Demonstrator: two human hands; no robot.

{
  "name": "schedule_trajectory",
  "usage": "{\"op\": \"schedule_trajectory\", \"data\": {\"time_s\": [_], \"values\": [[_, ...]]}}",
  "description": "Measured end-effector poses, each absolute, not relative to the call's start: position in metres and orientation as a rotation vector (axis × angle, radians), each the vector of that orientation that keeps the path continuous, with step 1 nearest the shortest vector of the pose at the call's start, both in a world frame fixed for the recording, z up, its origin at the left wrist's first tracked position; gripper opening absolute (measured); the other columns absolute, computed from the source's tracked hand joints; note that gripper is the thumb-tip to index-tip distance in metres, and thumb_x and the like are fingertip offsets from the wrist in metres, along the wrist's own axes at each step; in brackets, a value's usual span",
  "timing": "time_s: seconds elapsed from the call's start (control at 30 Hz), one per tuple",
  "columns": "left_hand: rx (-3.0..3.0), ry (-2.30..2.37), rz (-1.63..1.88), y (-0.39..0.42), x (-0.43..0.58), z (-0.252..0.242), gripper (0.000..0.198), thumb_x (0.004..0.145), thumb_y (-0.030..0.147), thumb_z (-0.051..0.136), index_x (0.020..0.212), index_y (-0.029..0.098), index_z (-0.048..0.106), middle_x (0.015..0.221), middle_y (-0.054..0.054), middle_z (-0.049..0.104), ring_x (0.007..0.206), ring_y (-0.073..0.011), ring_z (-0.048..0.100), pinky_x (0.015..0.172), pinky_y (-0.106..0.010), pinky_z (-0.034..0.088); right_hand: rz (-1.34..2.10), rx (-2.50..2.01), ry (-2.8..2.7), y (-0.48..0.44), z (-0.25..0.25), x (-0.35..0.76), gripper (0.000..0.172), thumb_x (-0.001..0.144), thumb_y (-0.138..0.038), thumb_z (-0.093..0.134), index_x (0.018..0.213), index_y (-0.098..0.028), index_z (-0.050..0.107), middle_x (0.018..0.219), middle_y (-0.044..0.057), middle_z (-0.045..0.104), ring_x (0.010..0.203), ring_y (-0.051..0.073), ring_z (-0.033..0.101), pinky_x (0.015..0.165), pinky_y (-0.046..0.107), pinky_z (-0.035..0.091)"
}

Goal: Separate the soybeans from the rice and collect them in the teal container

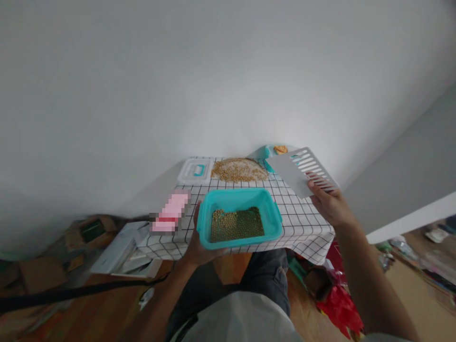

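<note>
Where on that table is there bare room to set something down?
The widest bare patch of checked cloth lies between the turquoise tub and the right hand, toward the front. A thin strip shows between tub and loose beans. Along the back it's crowded: white lid, beans, a partly hidden turquoise item.

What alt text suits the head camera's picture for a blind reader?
A person's left hand holds a turquoise tub of yellowish and greenish beans; the fingers of the right hand grip a slotted grey board. Tan beans lie on the checked tablecloth behind.
</note>
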State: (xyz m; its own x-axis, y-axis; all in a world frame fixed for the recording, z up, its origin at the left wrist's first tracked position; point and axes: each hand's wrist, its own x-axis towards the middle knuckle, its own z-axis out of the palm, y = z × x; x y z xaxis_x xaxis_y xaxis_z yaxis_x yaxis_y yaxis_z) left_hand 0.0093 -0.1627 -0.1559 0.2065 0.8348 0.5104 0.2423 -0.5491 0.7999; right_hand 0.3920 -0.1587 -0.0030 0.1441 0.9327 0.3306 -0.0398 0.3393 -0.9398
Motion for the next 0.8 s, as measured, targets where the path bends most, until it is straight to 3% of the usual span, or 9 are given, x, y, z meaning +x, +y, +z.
{"op": "schedule_trajectory", "data": {"time_s": [0.1, 0.2, 0.33, 0.47, 0.63, 0.73, 0.77, 0.8], "values": [[1.944, 0.949, 1.339, -0.136, 0.014, -0.139, 0.125, 0.064, 0.055, 0.086, 0.155, 0.025, 0.005, 0.151, -0.019, 0.036, 0.133, -0.037, 0.047, 0.113, -0.059, 0.038, 0.922, -0.961, -1.213, -0.146, -0.016, 0.394, 0.029, 0.088, -0.037, 0.07, 0.115, -0.026, 0.072, 0.126, 0.003, 0.07, 0.125, 0.025, 0.059, 0.109, 0.039, 0.044], [1.94, 0.93, 1.266, -0.122, 0.015, -0.133, 0.129, 0.069, 0.05, 0.084, 0.154, 0.027, -0.011, 0.152, -0.02, 0.034, 0.134, -0.036, 0.049, 0.11, -0.056, 0.044, 0.977, -0.971, -1.215, -0.132, -0.028, 0.394, 0.032, 0.088, -0.039, 0.07, 0.117, -0.026, 0.07, 0.131, 0.004, 0.067, 0.13, 0.025, 0.055, 0.112, 0.042, 0.041], [1.931, 0.945, 1.14, -0.115, 0.007, -0.14, 0.125, 0.07, 0.047, 0.083, 0.156, 0.03, -0.006, 0.15, -0.019, 0.037, 0.13, -0.0391, 0.052, 0.107, -0.059, 0.047, 0.984, -1.004, -1.224, -0.102, -0.036, 0.394, 0.041, 0.087, -0.043, 0.07, 0.122, -0.023, 0.068, 0.133, 0.007, 0.066, 0.129, 0.028, 0.056, 0.112, 0.046, 0.04], [1.92, 0.962, 1.045, -0.113, -0.003, -0.147, 0.127, 0.07, 0.046, 0.082, 0.155, 0.033, -0.012, 0.149, -0.018, 0.041, 0.122, -0.0401, 0.059, 0.099, -0.059, 0.053, 0.995, -1.0, -1.24, -0.061, -0.039, 0.395, 0.049, 0.087, -0.048, 0.068, 0.128, -0.021, 0.065, 0.132, 0.009, 0.066, 0.123, 0.029, 0.06, 0.107, 0.048, 0.045], [1.946, 1.06, 0.938, -0.119, -0.015, -0.147, 0.145, 0.05, 0.033, 0.095, 0.155, 0.043, -0.005, 0.165, -0.012, 0.011, 0.141, -0.0482, 0.037, 0.106, -0.063, 0.048, 0.985, -1.004, -1.255, -0.01, -0.045, 0.395, 0.051, 0.086, -0.049, 0.069, 0.13, -0.023, 0.064, 0.136, 0.008, 0.065, 0.123, 0.028, 0.061, 0.105, 0.047, 0.047], [1.936, 1.047, 0.879, -0.125, -0.026, -0.148, 0.16, 0.034, 0.046, 0.099, 0.154, 0.046, -0.007, 0.167, -0.011, 0.007, 0.14, -0.0524, 0.035, 0.104, -0.069, 0.045, 1.013, -1.014, -1.292, 0.014, -0.048, 0.393, 0.047, 0.085, -0.048, 0.071, 0.124, -0.023, 0.068, 0.132, 0.007, 0.067, 0.12, 0.029, 0.063, 0.104, 0.048, 0.047], [1.928, 1.031, 0.886, -0.125, -0.03, -0.148, 0.162, 0.03, 0.058, 0.096, 0.153, 0.045, -0.009, 0.167, -0.012, 0.009, 0.139, -0.0536, 0.036, 0.104, -0.072, 0.043, 1.027, -1.018, -1.308, 0.021, -0.049, 0.391, 0.046, 0.084, -0.048, 0.071, 0.123, -0.023, 0.069, 0.13, 0.007, 0.069, 0.119, 0.029, 0.063, 0.104, 0.049, 0.047], [1.9, 1.037, 0.924, -0.123, -0.033, -0.147, 0.154, 0.035, 0.075, 0.086, 0.154, 0.044, -0.006, 0.166, -0.013, 0.015, 0.137, -0.0524, 0.04, 0.104, -0.073, 0.042, 1.041, -1.021, -1.324, 0.028, -0.05, 0.388, 0.046, 0.084, -0.048, 0.072, 0.122, -0.023, 0.07, 0.128, 0.008, 0.069, 0.118, 0.03, 0.064, 0.104, 0.049, 0.047]]}}
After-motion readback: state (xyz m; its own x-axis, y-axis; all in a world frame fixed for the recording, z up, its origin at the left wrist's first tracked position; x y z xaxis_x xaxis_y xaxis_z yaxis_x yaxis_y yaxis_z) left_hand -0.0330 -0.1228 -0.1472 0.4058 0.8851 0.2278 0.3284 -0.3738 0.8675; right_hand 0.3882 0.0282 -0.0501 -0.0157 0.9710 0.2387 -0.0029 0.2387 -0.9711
